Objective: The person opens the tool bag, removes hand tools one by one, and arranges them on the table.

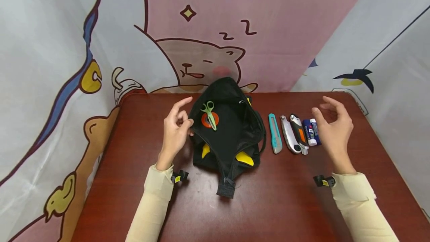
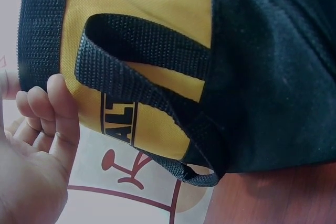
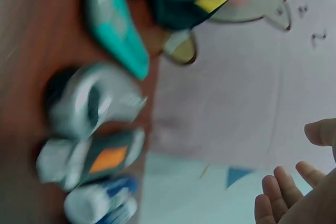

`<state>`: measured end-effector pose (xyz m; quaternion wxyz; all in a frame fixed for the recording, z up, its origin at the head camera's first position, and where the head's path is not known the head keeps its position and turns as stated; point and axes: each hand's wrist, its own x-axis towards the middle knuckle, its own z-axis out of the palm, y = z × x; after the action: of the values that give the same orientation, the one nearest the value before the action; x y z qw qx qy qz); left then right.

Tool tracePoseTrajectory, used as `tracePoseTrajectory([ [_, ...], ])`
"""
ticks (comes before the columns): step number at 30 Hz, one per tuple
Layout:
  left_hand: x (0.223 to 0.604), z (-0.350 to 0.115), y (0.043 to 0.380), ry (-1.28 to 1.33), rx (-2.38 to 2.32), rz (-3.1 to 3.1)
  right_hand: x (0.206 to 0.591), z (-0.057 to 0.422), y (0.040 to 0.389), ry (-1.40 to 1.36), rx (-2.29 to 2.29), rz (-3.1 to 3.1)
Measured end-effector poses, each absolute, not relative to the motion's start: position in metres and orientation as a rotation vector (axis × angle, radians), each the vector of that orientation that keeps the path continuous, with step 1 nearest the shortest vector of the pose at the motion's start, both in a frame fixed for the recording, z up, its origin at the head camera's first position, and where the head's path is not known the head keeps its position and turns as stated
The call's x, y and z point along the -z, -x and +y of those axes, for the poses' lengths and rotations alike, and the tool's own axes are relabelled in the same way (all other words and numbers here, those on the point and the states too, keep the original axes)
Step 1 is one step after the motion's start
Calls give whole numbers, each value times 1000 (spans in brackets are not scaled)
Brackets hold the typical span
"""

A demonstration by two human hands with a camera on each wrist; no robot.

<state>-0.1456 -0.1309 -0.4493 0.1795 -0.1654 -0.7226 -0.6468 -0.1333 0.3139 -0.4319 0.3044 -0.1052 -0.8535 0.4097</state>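
- In the head view, the black bag (image 1: 231,126) lies open in the middle of the table (image 1: 285,204); its long axis runs from the wall toward the person, and its narrow strap end points at the person.
- Inside the bag, the green scissors (image 1: 210,114) overlap a red-orange ring (image 1: 205,121); their blades point toward the person, slightly rightward.
- The left hand (image 1: 176,128) pinches the bag's left rim, index finger extended.
- The right hand (image 1: 336,126) is just beside the glue sticks (image 1: 309,132), its fingers curved.
- In the left wrist view, bent fingers touch the bag's dark edge band.
- In the right wrist view, thumb and fingers are apart, away from the teal cutter (image 3: 116,22).
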Motion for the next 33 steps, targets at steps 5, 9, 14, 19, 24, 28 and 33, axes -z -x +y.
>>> tracePoseTrajectory([
  [5,448,-130,144,460,1824,-2041,411,281,136,87,-1199,-2166],
  [9,449,-132,142,466,1822,-2035,399,255,141,-45,-1272,-2114],
  [14,450,-132,143,482,1824,-2034,389,227,149,-191,-1290,-2096],
  [19,449,-131,144,477,1833,-2038,388,207,156,-264,-1312,-2106],
  [24,448,-131,144,478,1845,-2031,391,186,159,-348,-1336,-2101],
  [28,448,-130,145,493,1846,-2027,390,169,161,-430,-1352,-2107],
  [33,449,-132,146,501,1835,-2027,393,148,167,-501,-1366,-2152],
])
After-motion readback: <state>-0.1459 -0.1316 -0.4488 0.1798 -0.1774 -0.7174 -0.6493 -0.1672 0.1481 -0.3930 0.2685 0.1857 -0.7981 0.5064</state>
